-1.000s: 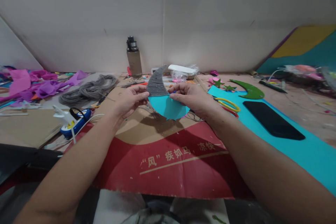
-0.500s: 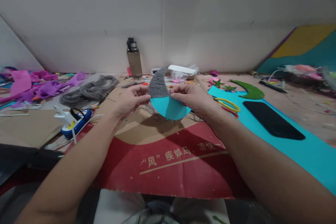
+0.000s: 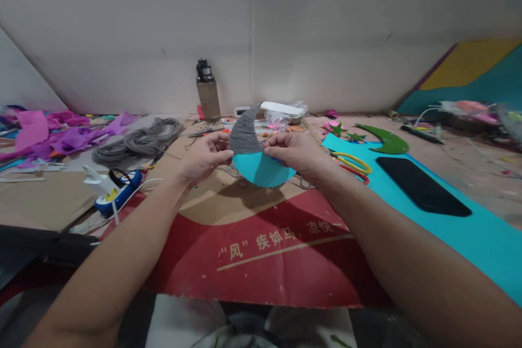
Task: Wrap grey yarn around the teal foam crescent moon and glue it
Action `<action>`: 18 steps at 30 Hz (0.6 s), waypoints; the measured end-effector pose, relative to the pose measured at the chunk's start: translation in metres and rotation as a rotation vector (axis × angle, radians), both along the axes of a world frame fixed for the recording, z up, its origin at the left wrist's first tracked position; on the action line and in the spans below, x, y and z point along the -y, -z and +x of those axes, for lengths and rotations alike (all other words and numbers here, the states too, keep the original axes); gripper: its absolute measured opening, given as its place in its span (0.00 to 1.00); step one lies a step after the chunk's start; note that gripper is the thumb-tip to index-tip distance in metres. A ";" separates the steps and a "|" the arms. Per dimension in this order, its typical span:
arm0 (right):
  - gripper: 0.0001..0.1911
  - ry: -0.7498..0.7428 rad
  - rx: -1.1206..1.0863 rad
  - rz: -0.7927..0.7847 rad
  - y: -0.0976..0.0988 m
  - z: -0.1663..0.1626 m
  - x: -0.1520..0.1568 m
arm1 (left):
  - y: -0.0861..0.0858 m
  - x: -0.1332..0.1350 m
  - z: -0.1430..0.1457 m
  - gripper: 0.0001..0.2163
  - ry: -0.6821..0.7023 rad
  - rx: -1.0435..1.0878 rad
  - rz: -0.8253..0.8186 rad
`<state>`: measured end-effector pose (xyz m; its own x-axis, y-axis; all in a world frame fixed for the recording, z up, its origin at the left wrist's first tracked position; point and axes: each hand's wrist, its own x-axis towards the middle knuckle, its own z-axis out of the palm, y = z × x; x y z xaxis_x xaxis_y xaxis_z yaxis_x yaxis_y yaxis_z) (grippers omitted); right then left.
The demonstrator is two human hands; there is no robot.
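Between my hands, raised over the cardboard, is a crescent-shaped cutout [image 3: 264, 169]. Grey cord [image 3: 245, 133] covers its upper, pointed part in close rows, while the lower curve is bare turquoise. My left hand [image 3: 207, 156] pinches the left edge near where the cord stops. On the opposite side, my right hand [image 3: 291, 151] is closed on the edge with thumb and fingers; a small dark blue bit shows under those fingers. The far tip of the crescent points up and away from me. Whether a loose cord end is in my right fingers is hidden.
Red-and-brown cardboard [image 3: 253, 277] lies beneath my hands. A grey cord bundle [image 3: 138, 138], purple scraps [image 3: 81, 138] and a blue power strip [image 3: 118, 193] lie left. A bottle [image 3: 208, 92] stands behind. Right are scissors [image 3: 354, 164], a phone [image 3: 422, 185], a turquoise sheet [image 3: 485, 244] and a green crescent [image 3: 389, 140].
Almost nothing differs. The crescent tilts very slightly and the view shifts a little; both hands keep their hold in the same places.
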<state>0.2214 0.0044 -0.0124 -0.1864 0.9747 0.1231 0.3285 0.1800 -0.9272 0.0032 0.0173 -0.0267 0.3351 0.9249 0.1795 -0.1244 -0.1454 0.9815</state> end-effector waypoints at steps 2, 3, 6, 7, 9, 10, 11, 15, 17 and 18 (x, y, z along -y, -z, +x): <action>0.07 -0.006 0.011 0.005 -0.001 0.000 0.001 | 0.000 0.000 0.000 0.17 0.003 0.006 -0.004; 0.07 -0.011 0.013 0.007 -0.001 0.000 0.002 | 0.001 -0.001 -0.001 0.16 0.004 0.006 -0.005; 0.07 -0.037 0.027 0.032 -0.001 0.001 0.001 | 0.001 -0.002 -0.002 0.17 0.004 -0.003 0.000; 0.06 -0.047 0.040 0.053 0.000 0.002 0.001 | 0.002 -0.002 -0.002 0.17 0.004 -0.004 0.003; 0.07 -0.060 0.079 0.108 0.003 0.003 -0.002 | 0.002 -0.003 -0.003 0.17 0.005 -0.008 0.004; 0.07 -0.065 0.100 0.135 0.004 0.003 -0.003 | 0.002 -0.003 -0.003 0.18 0.003 -0.012 -0.001; 0.07 -0.069 0.117 0.156 0.005 0.004 -0.004 | 0.002 -0.003 -0.003 0.18 -0.002 -0.016 -0.007; 0.08 -0.085 0.136 0.178 0.005 0.005 -0.004 | -0.001 0.000 -0.002 0.17 -0.010 -0.034 -0.019; 0.09 -0.092 0.138 0.174 0.003 0.004 -0.002 | -0.003 0.001 -0.001 0.17 -0.014 -0.037 -0.012; 0.09 -0.099 0.137 0.170 0.002 0.004 -0.001 | -0.003 0.001 -0.001 0.17 -0.016 -0.039 -0.010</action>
